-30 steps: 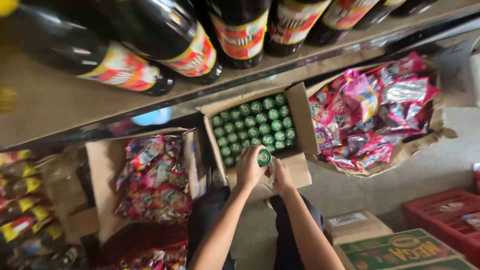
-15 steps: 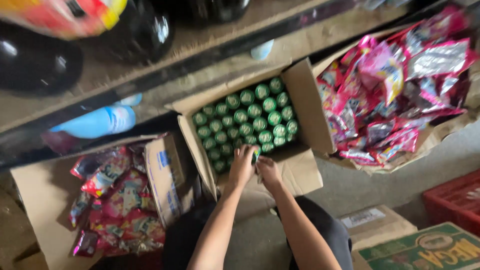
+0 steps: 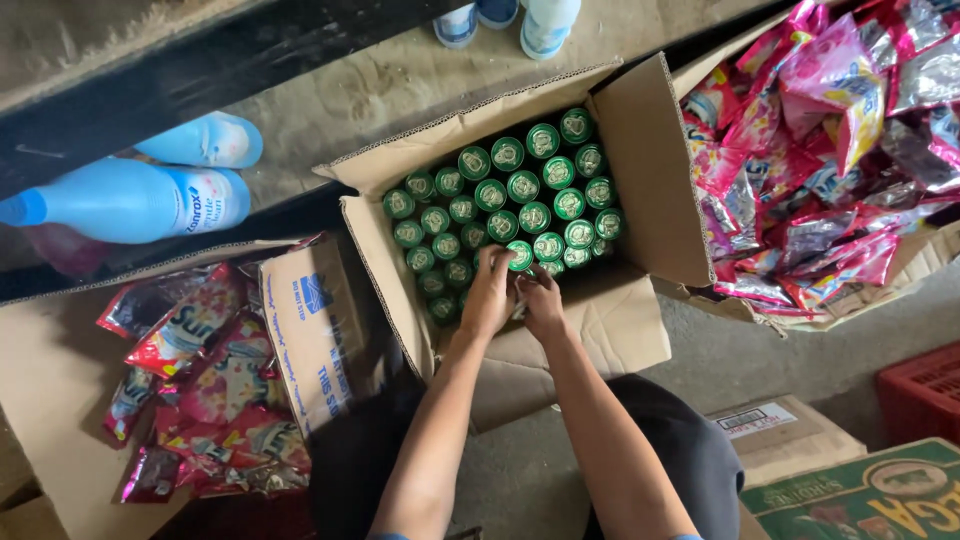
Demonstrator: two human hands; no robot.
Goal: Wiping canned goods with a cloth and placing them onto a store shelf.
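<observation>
Open cardboard box is the landmark; it is packed with upright green-capped bottles in tight rows. Both hands sit at the box's near edge. Left hand has its fingers curled down over a bottle in the near row, so its grip looks pinched on a cap, though the cap itself is hidden under the fingers. Right hand is just beside it, touching, fingers bent at the same spot; can't tell if it clasps anything. To do this well, I'd judge: hold one bottle by the neck, keep it upright, steady the neighbours with the other hand. Pink sachets lie right of the box, blue bottles left.
</observation>
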